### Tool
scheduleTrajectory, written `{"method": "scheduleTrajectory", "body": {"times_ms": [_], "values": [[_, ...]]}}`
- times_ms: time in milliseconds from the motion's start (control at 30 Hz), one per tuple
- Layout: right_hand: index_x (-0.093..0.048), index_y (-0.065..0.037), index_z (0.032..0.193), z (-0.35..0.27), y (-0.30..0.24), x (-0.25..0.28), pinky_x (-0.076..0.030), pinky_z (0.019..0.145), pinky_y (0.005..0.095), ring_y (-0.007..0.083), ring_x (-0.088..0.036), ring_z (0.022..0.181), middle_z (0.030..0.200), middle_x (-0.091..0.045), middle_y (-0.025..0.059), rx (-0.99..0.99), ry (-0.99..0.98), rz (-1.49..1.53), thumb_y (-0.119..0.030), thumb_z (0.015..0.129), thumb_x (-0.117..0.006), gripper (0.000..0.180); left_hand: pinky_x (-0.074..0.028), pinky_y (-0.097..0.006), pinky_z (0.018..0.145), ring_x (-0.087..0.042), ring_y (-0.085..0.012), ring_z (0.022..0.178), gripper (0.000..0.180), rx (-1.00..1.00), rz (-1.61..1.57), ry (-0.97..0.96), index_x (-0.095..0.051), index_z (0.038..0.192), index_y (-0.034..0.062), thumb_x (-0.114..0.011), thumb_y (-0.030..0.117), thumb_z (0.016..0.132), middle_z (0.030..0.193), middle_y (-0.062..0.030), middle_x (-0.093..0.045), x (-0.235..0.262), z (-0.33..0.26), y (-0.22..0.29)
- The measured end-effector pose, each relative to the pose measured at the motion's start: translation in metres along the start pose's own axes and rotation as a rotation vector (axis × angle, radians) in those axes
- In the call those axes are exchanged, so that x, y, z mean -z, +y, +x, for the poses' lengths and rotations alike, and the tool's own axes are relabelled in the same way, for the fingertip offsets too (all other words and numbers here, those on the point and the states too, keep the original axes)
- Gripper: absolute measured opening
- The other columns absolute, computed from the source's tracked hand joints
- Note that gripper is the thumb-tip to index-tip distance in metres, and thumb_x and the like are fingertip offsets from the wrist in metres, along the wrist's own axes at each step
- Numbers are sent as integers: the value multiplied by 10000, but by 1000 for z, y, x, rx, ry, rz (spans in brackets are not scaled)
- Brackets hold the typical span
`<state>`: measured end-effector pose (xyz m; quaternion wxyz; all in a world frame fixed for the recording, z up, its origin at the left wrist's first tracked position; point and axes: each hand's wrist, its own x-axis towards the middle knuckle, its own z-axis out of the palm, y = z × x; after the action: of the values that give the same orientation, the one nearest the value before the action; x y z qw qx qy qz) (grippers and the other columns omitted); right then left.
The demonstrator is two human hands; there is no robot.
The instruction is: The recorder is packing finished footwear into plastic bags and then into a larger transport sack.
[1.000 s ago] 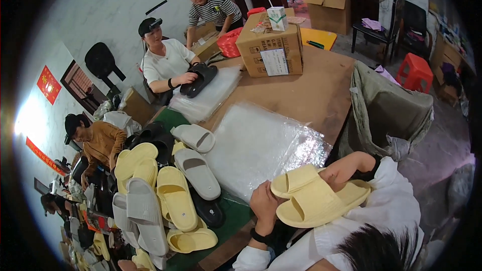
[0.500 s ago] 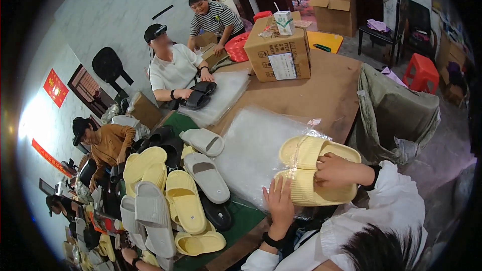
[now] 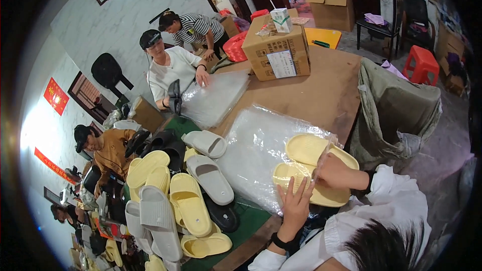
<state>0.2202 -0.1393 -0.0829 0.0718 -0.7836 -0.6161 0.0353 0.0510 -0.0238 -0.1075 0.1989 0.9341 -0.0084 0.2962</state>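
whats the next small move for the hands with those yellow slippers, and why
Probably ease the pair of yellow slippers into the top clear bag. The right hand grips them where they overlap, lying stacked on the pile of clear bags, and the left hand lies flat with spread fingers at the near slipper's edge. I cannot tell whether a bag mouth is already open.

Two pale yellow slippers (image 3: 314,168) lie under two hands, the left hand (image 3: 295,206) and the right hand (image 3: 337,171). Two grey slippers (image 3: 210,178) lie just beside two stacks of clear plastic bags (image 3: 256,153). One closed cardboard box (image 3: 277,50) stands on the worktop (image 3: 321,93); one red stool (image 3: 422,62) is beyond.
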Motion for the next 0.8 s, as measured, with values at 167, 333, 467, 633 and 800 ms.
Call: {"method": "scheduleTrajectory", "body": {"times_ms": [167,333,467,633,800], "values": [[-683,-69,905,-18,24,10,-418,866,411,315,-532,982,943,-632,119,67,293,99,-276,783,-618,249,-172,-597,1070,-386,-407,1277,441,169,-5,190,-460,1306,-21,-484,23,868,1358,-215,-446,-5,-7,-5],[-690,-87,928,-26,34,-3,-410,880,406,298,-517,1006,970,-621,99,78,138,183,-256,767,-644,237,-260,-513,1059,-374,-444,1272,409,301,-163,242,-409,1311,-99,-425,26,922,1360,-286,-409,-10,-6,-2],[-695,-111,913,-24,21,1,-407,875,400,256,-517,1025,996,-622,62,74,153,56,-273,757,-654,229,-246,-530,1063,-326,-499,1275,412,244,-3,187,-446,1300,-57,-456,9,893,1361,-264,-421,-13,-4,0],[-688,-121,878,-12,17,-10,-404,862,403,244,-520,1023,986,-611,61,25,169,-50,-256,755,-645,188,-241,-579,1053,-335,-482,1280,499,140,49,132,-470,1310,17,-529,32,814,1402,-170,-417,-15,-5,-2],[-669,-101,826,4,13,-19,-405,855,423,266,-529,989,931,-603,97,37,304,-75,-258,758,-626,175,-178,-680,1017,-289,-463,1318,544,5,38,-29,-444,1351,89,-523,19,817,1444,-69,-386,-19,-11,-2]]}}
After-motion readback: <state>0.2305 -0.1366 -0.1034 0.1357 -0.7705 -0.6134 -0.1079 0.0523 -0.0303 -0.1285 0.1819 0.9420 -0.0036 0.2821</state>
